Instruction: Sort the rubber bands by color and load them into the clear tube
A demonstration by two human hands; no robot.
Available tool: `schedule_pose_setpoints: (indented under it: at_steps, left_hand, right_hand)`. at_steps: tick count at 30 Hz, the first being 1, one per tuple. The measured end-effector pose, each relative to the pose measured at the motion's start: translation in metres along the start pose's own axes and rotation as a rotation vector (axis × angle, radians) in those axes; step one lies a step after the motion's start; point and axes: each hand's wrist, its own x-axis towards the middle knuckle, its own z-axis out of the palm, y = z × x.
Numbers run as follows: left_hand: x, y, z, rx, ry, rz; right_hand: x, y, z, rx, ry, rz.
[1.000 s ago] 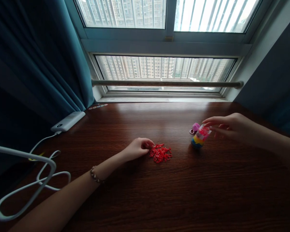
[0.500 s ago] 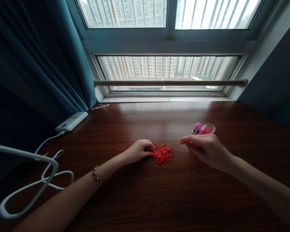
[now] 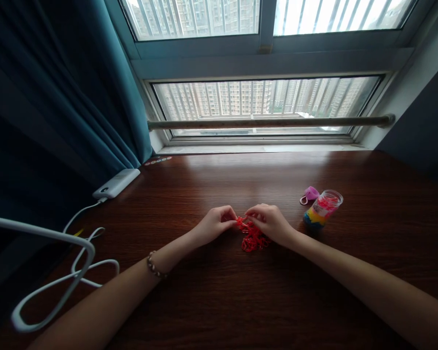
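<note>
A small pile of red rubber-like loops (image 3: 253,241) lies on the dark wooden table, between my hands. At its upper left, my left hand (image 3: 216,223) pinches some of the red loops between thumb and forefinger. My right hand (image 3: 269,221) reaches in from the other side, its fingertips closed on red loops at the top of the pile. The fingertips of both hands are close together. To the right of my right hand is an open clear jar (image 3: 323,209) with red, yellow and blue contents. A pink cap with a loop (image 3: 311,194) lies beside the jar.
At the left are a white power bank (image 3: 117,183) and a coiled white cable (image 3: 89,248). A blue curtain (image 3: 109,97) hangs there. Beyond the table (image 3: 204,301) stands a window with a horizontal rail (image 3: 270,123).
My right hand has moved left and down from near the jar to the red pile, and the jar is now fully in view. The camera view has shifted slightly.
</note>
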Motion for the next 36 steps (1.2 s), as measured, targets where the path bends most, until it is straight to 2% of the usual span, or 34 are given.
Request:
schedule_pose_setpoints:
  at_steps: [4,9,15,19,25,30,33,36]
  left_hand:
    - [0.001,-0.002,0.003,-0.119,0.015,-0.025]
    - [-0.001,-0.002,0.010,-0.188,0.042,-0.030]
    - [-0.006,0.006,0.017,-0.314,0.040,-0.044]
    - [-0.008,0.014,0.018,-0.377,0.032,-0.063]
    - [-0.006,0.013,0.014,-0.365,0.062,-0.021]
    - [-0.001,0.001,0.012,-0.278,0.133,0.027]
    - [0.000,-0.006,0.012,-0.206,0.133,0.043]
    - [-0.001,-0.009,0.013,-0.030,0.158,0.085]
  right_hand:
    - [-0.008,-0.004,0.001,0.031,-0.042,-0.080]
    - [-0.012,-0.015,-0.001,0.119,-0.091,-0.111]
    - [-0.017,-0.019,0.001,0.186,0.021,-0.109]
    - [-0.017,-0.019,0.000,0.255,0.072,-0.032]
    - [-0.015,-0.017,-0.002,0.447,0.143,0.180]
    - [-0.011,-0.011,-0.004,0.543,0.188,0.339]
    - [-0.010,-0.009,-0.005,0.581,0.191,0.374]
    - [-0.010,-0.008,-0.005,0.608,0.195,0.375]
